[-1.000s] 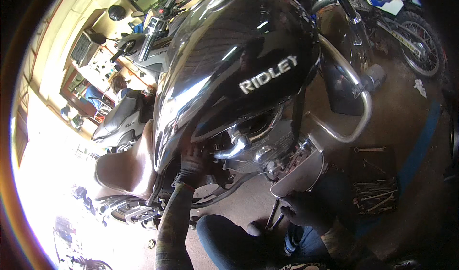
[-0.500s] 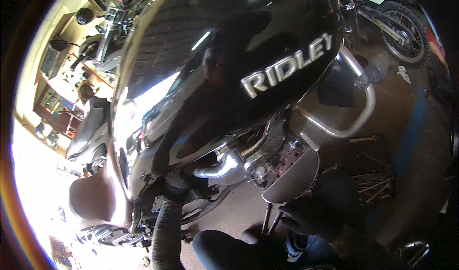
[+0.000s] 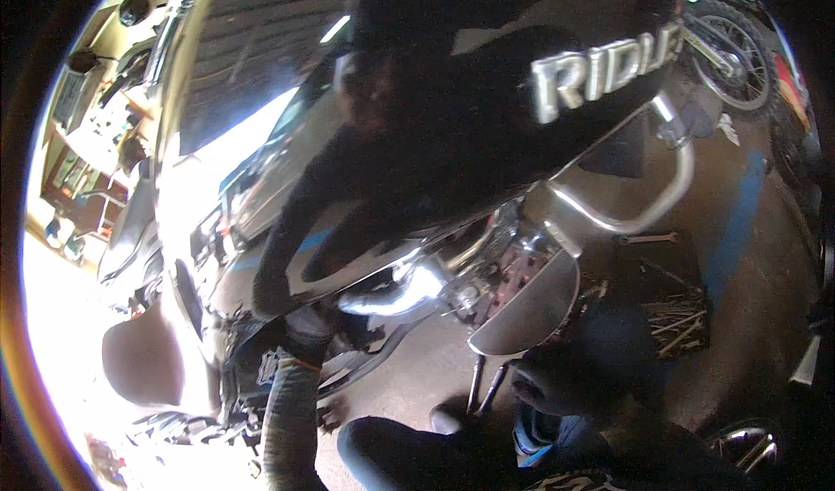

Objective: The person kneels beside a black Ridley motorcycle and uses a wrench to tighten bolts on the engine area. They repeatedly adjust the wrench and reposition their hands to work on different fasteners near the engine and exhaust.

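In the head view, a motorcycle's black tank [image 3: 417, 165] fills the upper middle, with raised silver lettering on its side. The left hand [image 3: 306, 327], in a dark glove, is at the tank's lower edge, just beside a chrome pipe [image 3: 396, 295]; its fingers are in shadow, so I cannot tell whether they are apart, together or clamped on anything. The right hand [image 3: 557, 387], also gloved, is low, near a plate [image 3: 531, 313] and two rods [image 3: 490, 390] below it; its fingers are too dark to read. A brown seat [image 3: 143, 356] is at left. A bent bar [image 3: 639, 221] curves out at right, and near it a spanner [image 3: 648, 239] lies above a pile of tools [image 3: 678, 327], beside a blue floor stripe [image 3: 735, 221].
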### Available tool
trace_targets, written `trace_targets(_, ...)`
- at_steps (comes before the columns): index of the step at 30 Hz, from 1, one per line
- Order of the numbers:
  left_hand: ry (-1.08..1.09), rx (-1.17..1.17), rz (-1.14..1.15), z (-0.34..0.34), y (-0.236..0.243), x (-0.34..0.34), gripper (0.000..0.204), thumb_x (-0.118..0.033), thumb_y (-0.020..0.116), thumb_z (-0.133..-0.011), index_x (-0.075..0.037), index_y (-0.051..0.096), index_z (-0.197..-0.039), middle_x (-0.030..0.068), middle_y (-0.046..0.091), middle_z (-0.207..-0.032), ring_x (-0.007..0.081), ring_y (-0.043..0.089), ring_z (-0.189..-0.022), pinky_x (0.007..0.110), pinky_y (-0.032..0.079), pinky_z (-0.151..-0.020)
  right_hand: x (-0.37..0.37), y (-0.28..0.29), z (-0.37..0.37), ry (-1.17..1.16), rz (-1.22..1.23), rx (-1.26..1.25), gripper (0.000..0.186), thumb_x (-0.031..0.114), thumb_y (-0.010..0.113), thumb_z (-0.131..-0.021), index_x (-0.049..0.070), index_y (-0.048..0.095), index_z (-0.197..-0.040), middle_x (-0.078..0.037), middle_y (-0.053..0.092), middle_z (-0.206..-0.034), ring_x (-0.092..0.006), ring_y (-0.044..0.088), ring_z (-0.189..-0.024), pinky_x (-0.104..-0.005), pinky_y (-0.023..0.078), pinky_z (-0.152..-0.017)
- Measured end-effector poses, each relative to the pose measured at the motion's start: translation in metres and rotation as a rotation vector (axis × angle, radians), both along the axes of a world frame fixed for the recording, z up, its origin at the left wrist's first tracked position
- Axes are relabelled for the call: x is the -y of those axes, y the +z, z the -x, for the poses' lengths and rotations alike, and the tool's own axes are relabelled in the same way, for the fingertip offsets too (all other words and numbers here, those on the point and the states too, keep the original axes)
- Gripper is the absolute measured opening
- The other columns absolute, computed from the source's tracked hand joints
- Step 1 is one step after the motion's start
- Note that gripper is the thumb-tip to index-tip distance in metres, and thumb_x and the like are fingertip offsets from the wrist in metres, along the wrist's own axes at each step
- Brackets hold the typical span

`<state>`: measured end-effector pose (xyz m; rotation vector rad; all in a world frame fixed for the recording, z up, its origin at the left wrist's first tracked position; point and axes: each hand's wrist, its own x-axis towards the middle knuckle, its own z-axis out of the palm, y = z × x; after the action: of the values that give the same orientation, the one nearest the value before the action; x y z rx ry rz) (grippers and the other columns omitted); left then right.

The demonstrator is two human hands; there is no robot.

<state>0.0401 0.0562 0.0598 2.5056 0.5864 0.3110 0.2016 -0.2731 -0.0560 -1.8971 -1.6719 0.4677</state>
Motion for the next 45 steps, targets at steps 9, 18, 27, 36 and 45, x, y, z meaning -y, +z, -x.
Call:
trace_targets(9, 0.172, 0.4, 0.831, -0.009, -0.009, 0.008, 0.058, -0.039, 0.09, -0.068, -0.013, 0.072, -0.117, 0.0052, 0.075, -0.108, 0.0211, 0.073, -0.093, 0.034, 0.057, -0.087, 0.004, 0.011, -0.007, 0.008, 0.095, -0.067, 0.033, 0.022, 0.068, -0.09, 0.001, 0.064, -0.116, -0.021, 0.069, -0.099, -0.0384, 0.068, -0.093, -0.0492, 0.053, -0.088)
trace_targets(18, 0.095, 0.508, -0.675, 0.018, -0.064, -0.038, 0.034, -0.027, 0.065, -0.091, -0.007, 0.061, -0.117, 0.0202, 0.061, -0.12, 0.04, 0.058, -0.115, 0.057, 0.042, -0.102, -0.001, -0.002, -0.006, -0.017, 0.044, 0.044, 0.034, 0.022, 0.07, -0.087, 0.003, 0.065, -0.115, -0.019, 0.068, -0.099, -0.038, 0.067, -0.092, -0.051, 0.052, -0.084)
trace_targets(27, 0.168, 0.12, -0.978, 0.052, -0.046, 0.016, 0.06, -0.022, 0.071, -0.084, -0.011, 0.053, -0.14, 0.0227, 0.049, -0.14, 0.0415, 0.048, -0.129, 0.059, 0.038, -0.108, -0.017, -0.062, 0.053, 0.128, 0.135, 0.101, 0.025, 0.033, 0.068, -0.087, 0.008, 0.069, -0.091, -0.016, 0.068, -0.084, -0.0356, 0.068, -0.079, -0.0502, 0.053, -0.074)
trace_targets(36, 0.334, -0.064, -0.242, 0.132, -0.014, 0.125, 0.052, -0.018, 0.076, -0.085, -0.001, 0.057, -0.13, 0.0238, 0.056, -0.132, 0.0423, 0.053, -0.124, 0.049, 0.044, -0.103, -0.105, -0.256, 0.13, 0.358, 0.546, 0.181, 0.029, 0.032, 0.06, -0.087, 0.009, 0.077, -0.09, -0.016, 0.075, -0.085, -0.0338, 0.074, -0.077, -0.0535, 0.056, -0.065)
trace_targets(45, 0.288, -0.161, -0.026, 0.144, -0.039, 0.103, 0.05, -0.031, 0.074, -0.088, 0.0, 0.061, -0.126, 0.0218, 0.064, -0.126, 0.0395, 0.059, -0.119, 0.046, 0.046, -0.101, -0.107, -0.354, 0.16, 0.112, 0.655, 0.346, 0.033, 0.035, 0.054, -0.094, 0.01, 0.076, -0.093, -0.019, 0.074, -0.089, -0.0362, 0.073, -0.084, -0.0583, 0.054, -0.072)
